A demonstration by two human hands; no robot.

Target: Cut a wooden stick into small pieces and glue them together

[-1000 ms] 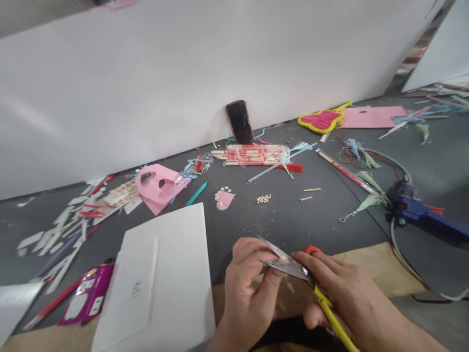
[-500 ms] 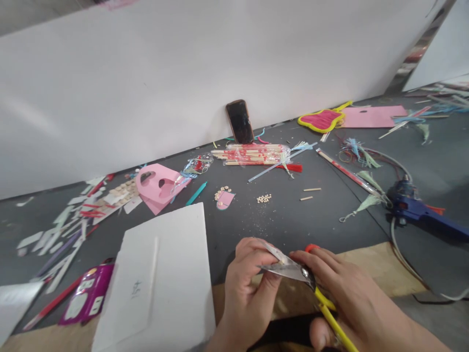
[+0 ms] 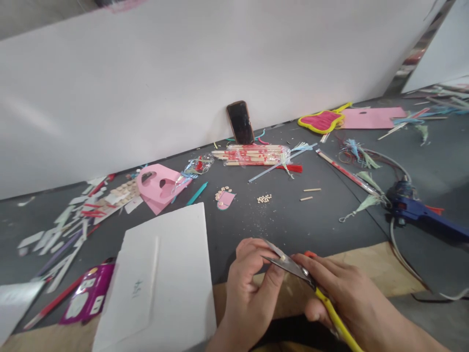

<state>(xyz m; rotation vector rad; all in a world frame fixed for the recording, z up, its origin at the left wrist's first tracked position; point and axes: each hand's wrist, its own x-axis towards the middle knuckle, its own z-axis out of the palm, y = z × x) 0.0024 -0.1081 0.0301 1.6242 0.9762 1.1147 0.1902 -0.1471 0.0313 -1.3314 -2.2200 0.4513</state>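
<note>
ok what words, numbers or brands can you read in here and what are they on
White panel: sideways handwritten marks, possibly "1554", too blurred to be sure.
Purple pack: pale printed patches, no readable words.
Wrapped sticks: red print, too small to read.
No brand readable anywhere.

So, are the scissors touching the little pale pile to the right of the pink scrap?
Apart. The head view shows it: a stretch of dark tabletop, speckled with crumbs, lies between the scissors and the pale pile.
</note>
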